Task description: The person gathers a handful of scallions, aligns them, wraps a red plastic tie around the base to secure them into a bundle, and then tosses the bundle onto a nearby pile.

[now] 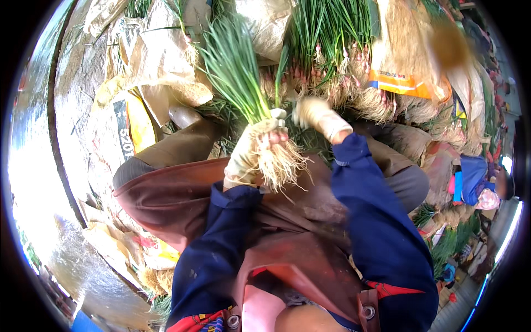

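Observation:
My left hand [247,148], in a pale glove, is closed around a bunch of spring onions [243,83]. Their green leaves slant up and away to the left. Pinkish bulbs and a tangle of pale roots [281,165] hang out below the fist, over my lap. Just right of the bunch is my right hand [316,115], gloved too and smeared by motion, so its fingers cannot be made out. A lone green stalk [278,72] stands up between the bunch and that hand; what holds it is hidden.
More spring onions [332,44] lie heaped ahead, roots toward me, partly under woven sacks [406,44]. Other sacks [160,61] lie at the left beside a wet floor [72,133]. A brown apron [171,193] covers my bent legs. Another person [475,180] is at the far right.

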The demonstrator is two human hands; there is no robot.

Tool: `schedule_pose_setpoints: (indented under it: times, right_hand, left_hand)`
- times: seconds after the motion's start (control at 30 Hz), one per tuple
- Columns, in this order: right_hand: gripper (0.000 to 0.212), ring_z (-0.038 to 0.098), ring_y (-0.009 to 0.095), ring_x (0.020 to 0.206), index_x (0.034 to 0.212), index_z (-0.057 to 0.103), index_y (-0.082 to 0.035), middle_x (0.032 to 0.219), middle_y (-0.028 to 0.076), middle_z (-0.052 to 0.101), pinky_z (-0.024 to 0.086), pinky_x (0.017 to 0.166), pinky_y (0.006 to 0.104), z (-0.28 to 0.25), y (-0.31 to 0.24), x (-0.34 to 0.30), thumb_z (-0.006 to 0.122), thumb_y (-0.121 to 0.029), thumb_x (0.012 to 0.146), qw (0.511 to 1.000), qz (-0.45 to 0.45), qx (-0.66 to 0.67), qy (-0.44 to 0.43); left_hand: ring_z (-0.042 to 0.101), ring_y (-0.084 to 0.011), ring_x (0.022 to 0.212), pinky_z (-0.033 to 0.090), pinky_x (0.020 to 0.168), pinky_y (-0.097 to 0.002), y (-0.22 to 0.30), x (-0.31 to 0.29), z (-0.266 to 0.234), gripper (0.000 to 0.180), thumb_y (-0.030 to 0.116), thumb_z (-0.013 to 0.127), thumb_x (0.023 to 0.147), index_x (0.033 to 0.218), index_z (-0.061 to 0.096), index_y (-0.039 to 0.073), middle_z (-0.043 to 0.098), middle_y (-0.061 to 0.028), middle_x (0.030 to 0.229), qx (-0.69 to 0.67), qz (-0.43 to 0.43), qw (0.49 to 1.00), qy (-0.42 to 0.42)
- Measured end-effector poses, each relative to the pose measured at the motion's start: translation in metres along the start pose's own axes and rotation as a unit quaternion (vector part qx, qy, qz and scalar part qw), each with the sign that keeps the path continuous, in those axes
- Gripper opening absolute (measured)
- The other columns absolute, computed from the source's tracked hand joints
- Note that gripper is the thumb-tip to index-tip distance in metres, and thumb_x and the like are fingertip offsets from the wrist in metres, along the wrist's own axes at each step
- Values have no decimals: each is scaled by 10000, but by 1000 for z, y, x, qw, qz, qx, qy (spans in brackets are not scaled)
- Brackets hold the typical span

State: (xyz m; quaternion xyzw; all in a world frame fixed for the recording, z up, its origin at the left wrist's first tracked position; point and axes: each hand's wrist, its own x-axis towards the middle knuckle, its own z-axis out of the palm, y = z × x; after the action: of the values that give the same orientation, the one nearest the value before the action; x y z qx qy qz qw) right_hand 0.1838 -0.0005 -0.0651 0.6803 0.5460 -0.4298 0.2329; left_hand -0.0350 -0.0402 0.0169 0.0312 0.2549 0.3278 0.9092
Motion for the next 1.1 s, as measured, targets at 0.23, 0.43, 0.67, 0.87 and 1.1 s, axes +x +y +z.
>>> schedule_pose_setpoints:
  times: [0.23,0.43,0.67,0.87,1.1]
  right_hand:
    - [437,654,200,722,912,635,-120,782,82,645,520,643,365,-74,-35,-35,478,-528,915,967,109,43,227]
    - [487,607,214,481,606,654,-76,517,40,623,504,589,350,-91,2,66,478,-377,946,945,109,-23,309]
    - [201,584,125,711,863,638,-39,757,28,635,465,685,258,-15,-2,-51,595,-235,862,910,-214,352,50]
    - [237,617,182,694,958,593,-16,806,102,640,493,638,319,0,-36,-44,594,-239,878,880,-104,437,154]
    - [154,527,107,498,930,617,-6,656,41,592,410,405,250,16,-51,-59,572,-152,911,591,-133,793,64]
  left_hand:
    - [497,-171,833,487,665,-315,14,-22,11,289,37,649,763,1026,534,65,513,-78,1079,-134,100,958,-234]
    - [570,-171,631,487,590,-267,8,18,-27,629,38,616,805,1377,356,6,603,-74,844,138,-11,988,68]
    - [626,-205,657,531,628,-270,-13,25,-40,291,59,603,832,1105,592,-42,654,-126,746,112,-32,992,45]
    - [613,-176,628,527,575,-261,-15,26,-22,260,123,581,868,1069,601,-41,644,-126,809,104,-38,992,55]
    - [604,-190,624,522,570,-266,-16,26,-22,215,126,556,882,986,590,-58,625,-163,736,51,-39,996,67]
